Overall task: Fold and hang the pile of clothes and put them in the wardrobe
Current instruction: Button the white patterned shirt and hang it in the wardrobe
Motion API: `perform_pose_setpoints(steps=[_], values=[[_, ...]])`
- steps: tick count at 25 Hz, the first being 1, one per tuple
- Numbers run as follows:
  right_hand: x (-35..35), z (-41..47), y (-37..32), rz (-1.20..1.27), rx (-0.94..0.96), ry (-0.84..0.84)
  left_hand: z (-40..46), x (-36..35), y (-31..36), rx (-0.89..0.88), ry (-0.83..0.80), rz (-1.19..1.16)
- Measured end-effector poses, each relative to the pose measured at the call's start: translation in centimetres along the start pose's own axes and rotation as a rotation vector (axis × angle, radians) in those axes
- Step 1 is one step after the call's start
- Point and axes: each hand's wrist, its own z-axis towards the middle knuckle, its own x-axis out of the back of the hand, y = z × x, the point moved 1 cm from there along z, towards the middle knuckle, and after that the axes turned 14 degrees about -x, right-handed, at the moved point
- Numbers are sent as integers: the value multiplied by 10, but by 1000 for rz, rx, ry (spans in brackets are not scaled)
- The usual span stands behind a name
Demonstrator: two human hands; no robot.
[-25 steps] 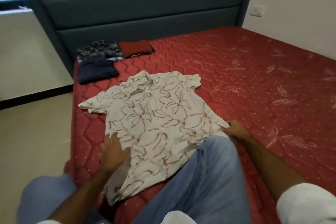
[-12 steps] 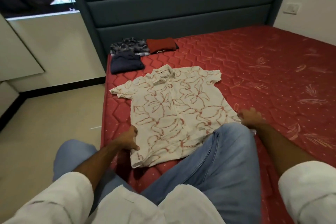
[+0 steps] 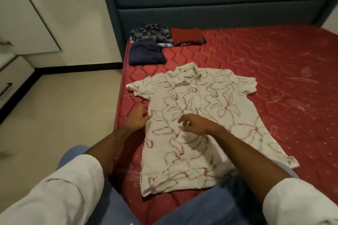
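on the red mattress (image 3: 274, 78), the floral shirt (image 3: 201, 106) flat beneath both loosely curled, empty hands, left hand (image 3: 136, 118) at its edge, right hand (image 3: 197, 124) over its middle

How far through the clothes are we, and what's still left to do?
Done: three folded garments sit near the headboard: a navy one, a dark patterned one and a red one. In hand: the floral shirt lies flat, unfolded; the left hand is at its left edge, the right hand over its middle, neither gripping. Left: folding it and putting everything in the wardrobe.
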Motion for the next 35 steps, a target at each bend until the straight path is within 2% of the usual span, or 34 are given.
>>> perform_pose_setpoints(steps=[3, 5, 6, 9, 13, 15, 17, 19, 20, 21, 23, 25, 29, 35], values=[[2, 74, -55, 89, 38, 149, 64, 22, -49, 96, 260, -314], [11, 141, -81, 134, 15, 248, 121, 28, -103, 161, 365, -404], [15, 172, -91, 122, 1, 274, 141, 39, -105, 204, 407, -414], [22, 252, -103, 2, -21, 215, 193, 65, -108, 287, 437, -448], [12, 263, -103, -53, 105, -112, 163, 73, -115, 186, 345, -245], [17, 244, -106, 37, 30, -174, 132, 80, -124, 200, 244, -114], [31, 223, -119, 59, -98, -204, 119, 89, -133, 181, 66, -167], [51, 209, -143, -19, -257, -265, 120, 109, -136, 76, -112, -171], [61, 204, -156, -85, -310, -274, 122, 122, -131, 17, -197, -92], [72, 200, -170, -157, -343, -255, 124, 136, -126, -37, -256, 42], [96, 189, -200, -277, -371, -149, 131, 170, -100, -147, -276, 302], [125, 168, -227, -318, -398, -41, 136, 211, -60, -311, -289, 442], [183, 121, -271, -335, -409, 123, 146, 279, 6, -575, -372, 596], [239, 80, -309, -265, -493, 297, 177, 335, 63, -765, -467, 640]])
